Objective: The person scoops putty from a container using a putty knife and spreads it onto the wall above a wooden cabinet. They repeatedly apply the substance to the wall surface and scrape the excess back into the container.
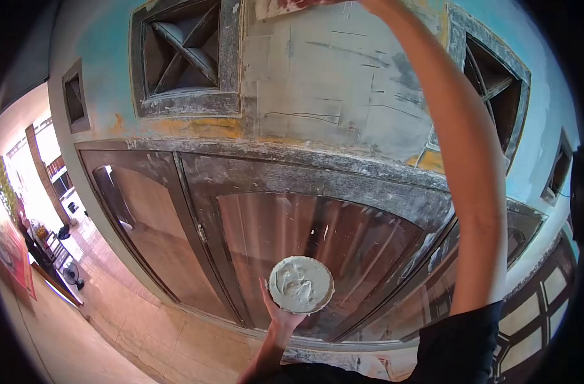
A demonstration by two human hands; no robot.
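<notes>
Left hand [281,315] cups the bowl [331,296] of paste [298,286], low before the door [260,224]; right hand [330,2] is high at the wall [343,96], cropped, grip I can't tell; spreading looks in hand, next stroke calls for even pressure

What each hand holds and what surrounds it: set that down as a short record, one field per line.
Left hand: supports a round bowl 
Bowl contents: pale grey paste, surface uneven
Right hand: raised, mostly cut off at the top edge; beside it a pale flat object, grip unclear
Wall: grey-coated patch between crossed-bar vents
Below the patch: brown wooden frame with arched-top panels
Far left: fan on the floor
</notes>
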